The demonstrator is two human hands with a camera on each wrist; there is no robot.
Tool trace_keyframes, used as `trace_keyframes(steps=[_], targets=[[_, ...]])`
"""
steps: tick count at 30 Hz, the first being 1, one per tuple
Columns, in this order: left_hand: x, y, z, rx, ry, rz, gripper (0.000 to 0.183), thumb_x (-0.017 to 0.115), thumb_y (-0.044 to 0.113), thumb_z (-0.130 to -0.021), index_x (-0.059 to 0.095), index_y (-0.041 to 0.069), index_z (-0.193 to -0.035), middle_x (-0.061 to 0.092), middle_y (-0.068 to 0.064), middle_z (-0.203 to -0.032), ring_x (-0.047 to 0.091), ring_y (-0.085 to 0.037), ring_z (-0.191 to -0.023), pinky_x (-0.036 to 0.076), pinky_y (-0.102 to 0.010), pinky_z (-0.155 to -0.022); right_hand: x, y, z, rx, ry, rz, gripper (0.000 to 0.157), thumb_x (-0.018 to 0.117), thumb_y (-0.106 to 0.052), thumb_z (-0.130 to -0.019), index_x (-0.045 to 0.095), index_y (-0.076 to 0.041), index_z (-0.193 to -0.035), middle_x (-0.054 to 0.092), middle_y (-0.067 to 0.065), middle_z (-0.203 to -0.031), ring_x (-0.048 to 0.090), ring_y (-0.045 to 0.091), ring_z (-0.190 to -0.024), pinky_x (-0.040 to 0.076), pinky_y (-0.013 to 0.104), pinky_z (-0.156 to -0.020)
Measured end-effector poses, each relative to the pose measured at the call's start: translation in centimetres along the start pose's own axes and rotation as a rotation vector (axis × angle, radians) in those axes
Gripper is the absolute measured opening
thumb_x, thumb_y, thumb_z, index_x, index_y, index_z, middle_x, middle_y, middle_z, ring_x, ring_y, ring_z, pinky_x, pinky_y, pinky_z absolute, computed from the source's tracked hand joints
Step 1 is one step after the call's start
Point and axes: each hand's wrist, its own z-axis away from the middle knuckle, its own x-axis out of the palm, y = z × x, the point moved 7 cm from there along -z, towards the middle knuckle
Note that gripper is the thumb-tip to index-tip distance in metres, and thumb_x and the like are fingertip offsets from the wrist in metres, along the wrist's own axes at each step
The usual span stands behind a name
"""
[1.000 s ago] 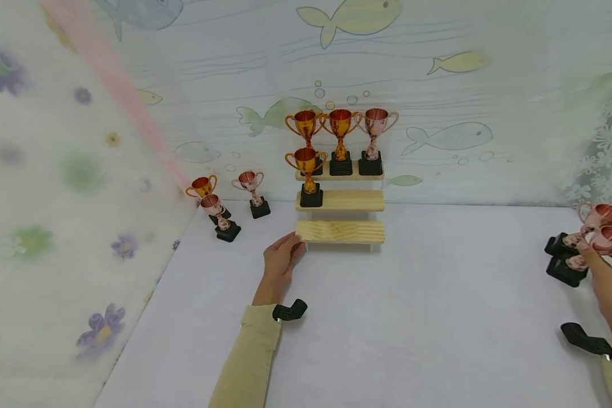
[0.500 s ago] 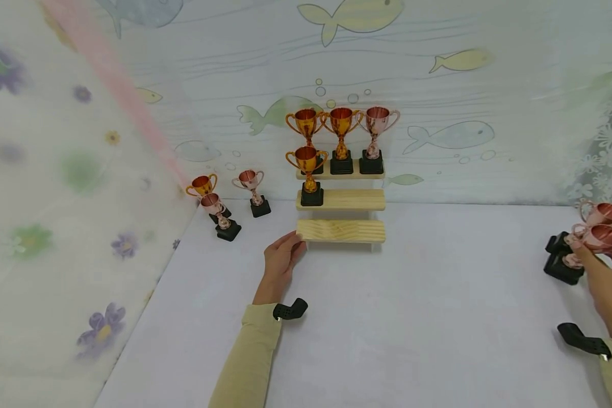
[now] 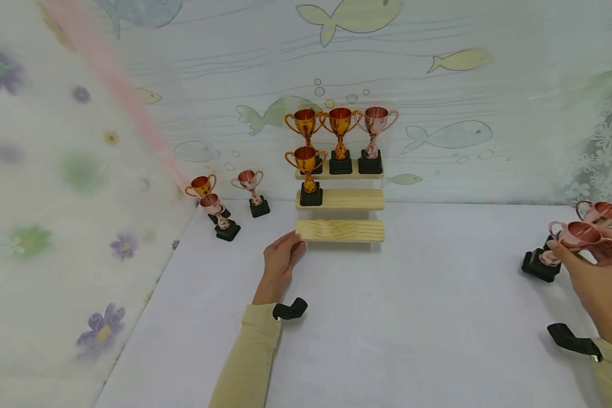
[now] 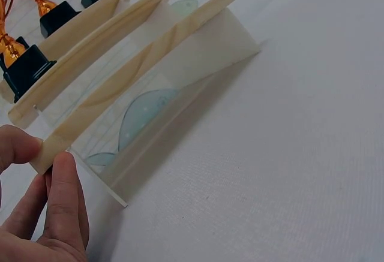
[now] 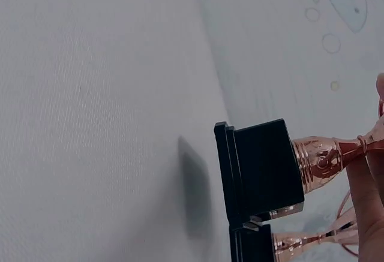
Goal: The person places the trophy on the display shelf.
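Note:
At the left end of the lowest step of a three-tier wooden display stand (image 3: 339, 230), my left hand (image 3: 279, 262) pinches the board between thumb and fingers. My right hand (image 3: 599, 283) grips a rose-gold trophy cup (image 3: 577, 234) by its upper part; its black base (image 5: 264, 169) is off the table, with a shadow apart from it. Right behind stands another rose-gold trophy (image 3: 600, 213), partly hidden by the held one and my fingers. On the stand's top step are two gold trophies (image 3: 340, 127) and a pink one (image 3: 375, 127); another gold trophy (image 3: 306, 164) occupies the middle step's left end.
Left of the stand, a gold trophy (image 3: 201, 186) and two pink trophies (image 3: 250, 182) stand on the white table (image 3: 413, 317). A fish-patterned sheet (image 3: 438, 96) hangs behind, and a flowered one (image 3: 71, 215) borders the left side.
My right hand has moved left with the held trophy, whose bowl now leans further left of the trophy behind it. The left hand keeps its hold on the lowest step.

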Motion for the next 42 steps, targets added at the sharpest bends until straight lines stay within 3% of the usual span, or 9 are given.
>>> trace_keyframes(steps=[8,19,28,42], targets=[[0.0,0.0,0.0,-0.016,-0.002,0.003,0.036,0.068,0.006,-0.096,0.063,0.000,-0.131,0.065,-0.016,-0.124,0.069,-0.016,-0.100,0.060,-0.023,-0.088,1.4,-2.1,0.6,-0.108,-0.049,-0.104,0.063,0.076,0.017,-0.077,0.062,-0.005,-0.135,0.060,-0.020,-0.112,0.061,-0.007,-0.096,0.047,0.000,-0.081],[-0.1,0.0,0.1,-0.011,0.000,0.011,0.036,0.070,0.006,-0.094,0.065,-0.001,-0.129,0.066,-0.016,-0.121,0.069,-0.016,-0.099,0.061,-0.023,-0.087,4.2,-3.4,0.8,-0.091,-0.128,-0.153,0.064,0.077,0.022,-0.072,0.067,-0.006,-0.129,0.063,-0.020,-0.098,0.064,-0.012,-0.084,0.050,0.001,-0.075],[0.0,0.0,0.1,-0.009,-0.006,0.002,0.036,0.069,0.007,-0.095,0.064,0.000,-0.130,0.065,-0.016,-0.124,0.068,-0.016,-0.102,0.060,-0.023,-0.089,7.4,-4.9,1.0,-0.104,-0.211,-0.216,0.065,0.076,0.025,-0.070,0.064,0.003,-0.131,0.065,-0.011,-0.106,0.066,-0.005,-0.087,0.055,0.006,-0.072],[0.0,0.0,0.0,-0.017,0.003,-0.005,0.038,0.072,0.009,-0.094,0.064,0.001,-0.130,0.065,-0.016,-0.126,0.068,-0.018,-0.105,0.060,-0.024,-0.089,11.9,-7.0,3.0,-0.157,-0.328,-0.241,0.065,0.077,0.026,-0.069,0.061,0.009,-0.130,0.064,-0.015,-0.106,0.063,-0.003,-0.085,0.055,0.007,-0.074]])
